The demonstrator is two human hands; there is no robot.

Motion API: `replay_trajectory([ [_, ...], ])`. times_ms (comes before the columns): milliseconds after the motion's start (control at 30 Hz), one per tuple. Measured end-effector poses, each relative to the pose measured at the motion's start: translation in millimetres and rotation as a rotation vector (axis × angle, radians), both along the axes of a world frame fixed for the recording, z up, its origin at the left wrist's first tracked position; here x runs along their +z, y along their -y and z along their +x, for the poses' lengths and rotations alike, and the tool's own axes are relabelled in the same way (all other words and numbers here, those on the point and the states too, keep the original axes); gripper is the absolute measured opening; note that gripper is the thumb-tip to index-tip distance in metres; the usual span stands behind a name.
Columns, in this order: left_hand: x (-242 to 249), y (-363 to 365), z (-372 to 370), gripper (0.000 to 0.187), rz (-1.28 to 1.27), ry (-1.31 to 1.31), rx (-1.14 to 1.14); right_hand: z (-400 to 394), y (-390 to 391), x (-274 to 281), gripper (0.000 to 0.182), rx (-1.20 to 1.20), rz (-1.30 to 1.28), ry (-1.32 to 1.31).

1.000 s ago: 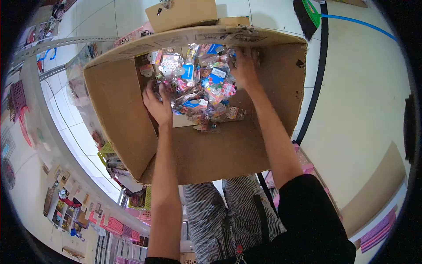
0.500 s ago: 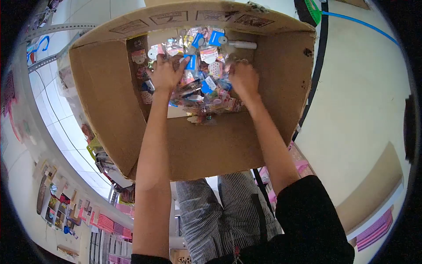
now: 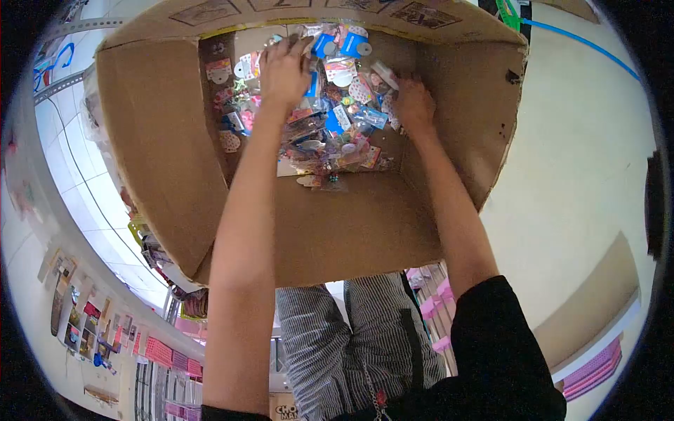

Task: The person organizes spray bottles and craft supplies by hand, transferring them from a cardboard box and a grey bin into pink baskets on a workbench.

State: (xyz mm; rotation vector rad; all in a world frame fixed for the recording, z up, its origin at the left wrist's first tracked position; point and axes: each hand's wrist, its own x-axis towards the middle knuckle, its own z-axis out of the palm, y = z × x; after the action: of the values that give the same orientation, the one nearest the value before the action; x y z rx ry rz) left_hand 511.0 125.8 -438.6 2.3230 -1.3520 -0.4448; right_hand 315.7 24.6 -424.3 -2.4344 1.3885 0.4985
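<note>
An open cardboard box point(image 3: 351, 224) holds a heap of small plastic packets point(image 3: 337, 140) with blue, white and pink cards. On the upper left of the heap lies my left hand point(image 3: 284, 74), its fingers spread over the packets beside a blue card point(image 3: 312, 84). At the heap's right edge is my right hand point(image 3: 415, 105), bent downward against a white-ended packet point(image 3: 385, 75); its fingertips are partly hidden. Two blue cards with round white pieces point(image 3: 353, 45) lie near the box's far side.
Shelving with pink baskets point(image 3: 168, 356) stands at the lower left. A blue cord point(image 3: 583, 49) and a green object point(image 3: 508, 14) are at the upper right, beyond the box. Pink items point(image 3: 593, 372) sit at the lower right.
My left hand has moved up and slightly right across the heap. My right hand has shifted right, and packets between the hands have spread out. The box appears larger and slightly higher in view.
</note>
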Motion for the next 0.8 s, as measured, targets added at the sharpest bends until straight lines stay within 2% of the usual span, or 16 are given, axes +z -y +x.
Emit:
replay_trajectory([
  [100,14,-16,-17,0.031,-0.023,-0.05,0.198,-7,-9,13,0.035,-0.142,0.088,0.226],
  [133,21,-22,-20,0.031,-0.035,-0.039,0.204,-6,-12,23,0.033,-0.296,0.325,0.348],
  [167,28,-29,-24,0.029,-0.031,-0.305,0.329,-7,-19,32,0.031,-0.447,0.568,0.466],
  [200,35,-36,-29,0.027,-0.026,-0.574,0.449,-2,-27,54,0.031,-0.439,0.566,0.475],
  [233,43,-44,-37,0.027,-0.233,-0.971,0.565,7,-35,85,0.035,-0.553,0.758,0.576],
  [267,62,-49,-40,0.03,-0.164,-1.088,0.586,13,-43,106,0.04,-0.663,0.952,0.677],
  [300,86,-53,-41,0.033,-0.093,-1.205,0.609,12,-50,112,0.04,-0.653,0.957,0.684],
  [367,131,-64,-46,0.04,-0.22,-1.257,0.584,11,-63,117,0.041,-0.655,1.261,0.785],
  [433,150,-84,-49,0.043,-0.327,-1.464,0.626,23,-78,142,0.041,-0.671,1.356,0.834],
  [467,165,-93,-54,0.041,-0.426,-1.411,0.66,28,-82,152,0.04,-0.604,1.475,0.854],
  [500,183,-104,-52,0.035,-0.365,-1.388,0.66,35,-87,160,0.04,-0.525,1.605,0.87],
  [533,195,-115,-51,0.03,-0.522,-1.366,0.579,42,-92,169,0.04,-0.379,1.632,0.789],
  [633,228,-162,-40,0.028,-0.578,-1.388,0.789,82,-119,203,0.04,-0.084,1.663,0.629],
  [667,235,-178,-35,0.027,-0.663,-1.254,0.773,94,-132,207,0.04,-0.029,1.685,0.578],
  [767,267,-240,-25,0.031,-0.789,-1.168,0.96,137,-183,246,0.038,0.035,1.75,0.556],
  [800,275,-263,-23,0.035,-0.782,-1.032,0.976,147,-201,243,0.037,0.228,1.746,0.539],
])
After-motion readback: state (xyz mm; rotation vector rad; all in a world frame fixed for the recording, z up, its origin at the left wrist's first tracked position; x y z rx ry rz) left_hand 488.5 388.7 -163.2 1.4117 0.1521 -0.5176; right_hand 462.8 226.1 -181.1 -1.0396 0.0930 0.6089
